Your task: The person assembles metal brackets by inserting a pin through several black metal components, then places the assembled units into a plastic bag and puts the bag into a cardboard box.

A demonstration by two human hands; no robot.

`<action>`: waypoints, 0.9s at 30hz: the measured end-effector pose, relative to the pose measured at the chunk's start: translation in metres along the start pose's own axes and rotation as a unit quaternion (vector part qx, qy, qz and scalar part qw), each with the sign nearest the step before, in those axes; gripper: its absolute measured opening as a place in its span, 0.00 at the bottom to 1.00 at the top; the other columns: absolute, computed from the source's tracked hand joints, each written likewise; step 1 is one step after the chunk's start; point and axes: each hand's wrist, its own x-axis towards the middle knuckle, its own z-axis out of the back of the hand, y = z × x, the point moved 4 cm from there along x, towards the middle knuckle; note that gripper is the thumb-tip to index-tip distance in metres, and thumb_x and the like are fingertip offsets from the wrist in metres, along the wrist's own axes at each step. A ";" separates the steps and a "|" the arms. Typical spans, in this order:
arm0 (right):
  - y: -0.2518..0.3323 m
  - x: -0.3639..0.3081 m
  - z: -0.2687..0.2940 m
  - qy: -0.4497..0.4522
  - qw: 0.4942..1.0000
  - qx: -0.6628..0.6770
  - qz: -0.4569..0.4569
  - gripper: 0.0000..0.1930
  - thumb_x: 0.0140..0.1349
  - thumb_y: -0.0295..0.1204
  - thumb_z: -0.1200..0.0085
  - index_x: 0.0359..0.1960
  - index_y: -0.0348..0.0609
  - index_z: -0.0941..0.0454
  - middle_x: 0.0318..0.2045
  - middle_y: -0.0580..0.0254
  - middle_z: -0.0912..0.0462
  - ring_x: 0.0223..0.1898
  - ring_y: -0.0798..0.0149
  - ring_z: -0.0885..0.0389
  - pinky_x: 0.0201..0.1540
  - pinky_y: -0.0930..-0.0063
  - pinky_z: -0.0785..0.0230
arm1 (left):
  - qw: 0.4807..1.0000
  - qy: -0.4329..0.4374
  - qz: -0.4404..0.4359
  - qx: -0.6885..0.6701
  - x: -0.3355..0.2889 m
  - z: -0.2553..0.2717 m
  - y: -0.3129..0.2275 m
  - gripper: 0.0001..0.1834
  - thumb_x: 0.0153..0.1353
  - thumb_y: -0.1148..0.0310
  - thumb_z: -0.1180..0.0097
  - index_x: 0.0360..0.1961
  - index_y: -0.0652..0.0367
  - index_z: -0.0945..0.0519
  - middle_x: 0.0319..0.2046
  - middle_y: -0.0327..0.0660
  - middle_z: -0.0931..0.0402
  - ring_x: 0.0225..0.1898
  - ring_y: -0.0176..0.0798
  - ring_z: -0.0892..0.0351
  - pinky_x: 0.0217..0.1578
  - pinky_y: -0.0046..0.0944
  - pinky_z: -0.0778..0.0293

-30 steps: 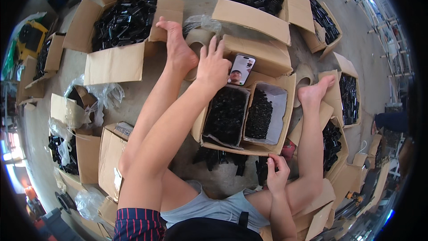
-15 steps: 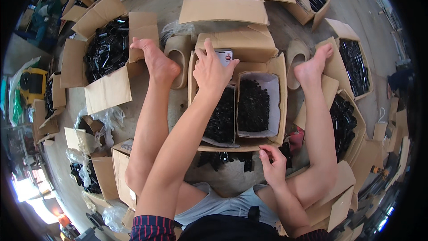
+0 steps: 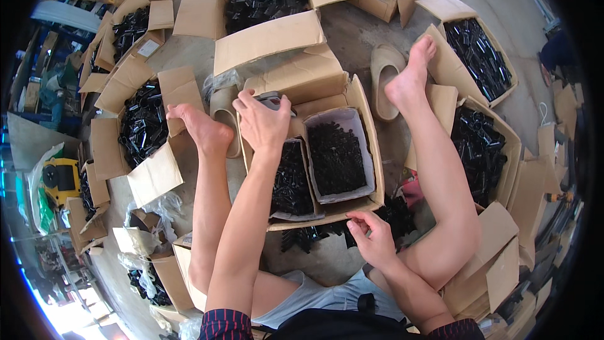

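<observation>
My left hand [image 3: 263,123] is closed around a dark smartphone [image 3: 272,99], over the far left part of the open cardboard box [image 3: 379,176] between my legs. That phone is tilted, and my fingers cover part of it. Inside the box stand two smaller liner boxes: the right one [image 3: 371,151] holds tiny black parts [image 3: 336,157], the left one longer black pieces [image 3: 291,179]. At the box's near rim my right hand [image 3: 375,239] has its fingers curled in. Whether anything is between those fingertips is hidden.
Open cartons of black plastic pieces surround me: one far [image 3: 267,3], one left [image 3: 143,123], others right [image 3: 477,60] [image 3: 478,154]. Two tan slippers [image 3: 385,79] [image 3: 224,116] lie by my bare feet. Loose black pieces [image 3: 305,237] lie before the box. A yellow machine [image 3: 61,177] stands left.
My left hand has grasped the phone, which lay face up at the box's far side, and tilted it. My right hand stays by the near rim. The whole view has shifted and turned.
</observation>
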 end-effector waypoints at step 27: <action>0.006 -0.006 -0.006 0.054 0.999 0.006 0.001 0.13 0.67 0.30 0.41 0.49 0.38 0.19 0.37 0.55 0.15 0.35 0.61 0.16 0.34 0.69 0.25 | 0.918 0.340 -0.018 0.203 0.003 -0.072 0.064 0.15 0.60 0.68 0.42 0.46 0.67 0.19 0.48 0.59 0.18 0.51 0.61 0.18 0.52 0.51 0.22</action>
